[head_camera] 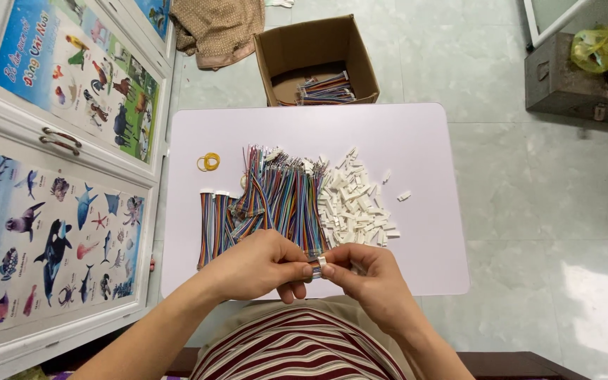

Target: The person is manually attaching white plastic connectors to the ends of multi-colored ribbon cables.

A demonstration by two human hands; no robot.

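At the near edge of the small white table (416,134), both hands meet over one end of a multicoloured ribbon cable (311,243); its long axis runs away from the fingers toward the far edge; the left hand (258,264) pinches the cable end, fingers curled tight; the right hand (367,271) grips a small white connector (322,262) against it; loose white connectors (353,204) lie just right of the wires.

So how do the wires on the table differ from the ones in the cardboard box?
The wires on the table lie spread loose in a wide fan, while the wires in the cardboard box sit stacked in tight bundles. The table ones lie beside a heap of white connectors; the box ones lie alone. Both are multicoloured ribbon wires.
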